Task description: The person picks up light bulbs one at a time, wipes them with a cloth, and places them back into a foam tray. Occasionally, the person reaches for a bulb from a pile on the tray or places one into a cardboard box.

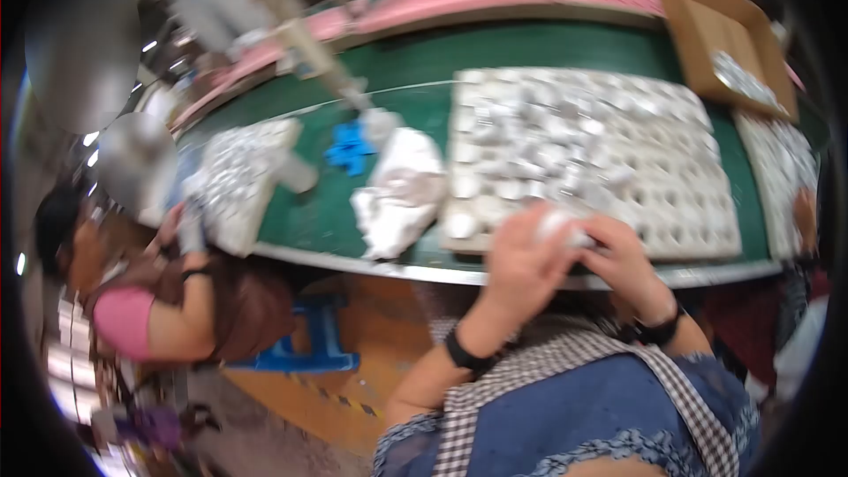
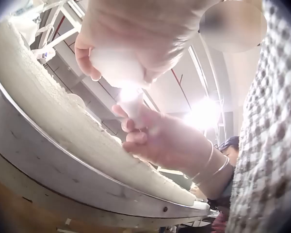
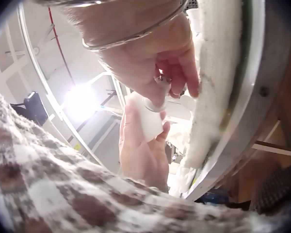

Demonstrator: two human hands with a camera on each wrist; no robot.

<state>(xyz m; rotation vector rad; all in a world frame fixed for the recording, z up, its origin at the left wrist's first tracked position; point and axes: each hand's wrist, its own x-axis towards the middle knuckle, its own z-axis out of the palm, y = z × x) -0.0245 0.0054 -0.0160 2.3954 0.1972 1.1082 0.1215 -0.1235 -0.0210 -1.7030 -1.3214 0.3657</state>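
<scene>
Over the front edge of a pale foam tray (image 1: 689, 246), both hands work on one white piece. My left hand (image 1: 519, 263) grips a smooth white, bulb-shaped cover (image 3: 148, 121), fingers wrapped about its sides. With curled fingertips, my right hand (image 1: 625, 269) pinches a narrower white stem piece (image 3: 160, 91) with a small metallic tip. The stem piece meets the end of the cover in both wrist views. Rows of holes fill the tray, and many white and silvery parts (image 1: 556, 137) lie heaped on its left and middle.
A crumpled white cloth (image 1: 402, 190) and blue pieces (image 1: 350, 148) lie left of the tray on the green tabletop (image 1: 380, 62). A cardboard box (image 1: 689, 35) stands at the back right. Another person (image 1: 159, 300) sits at the left beside a second filled tray (image 1: 256, 181).
</scene>
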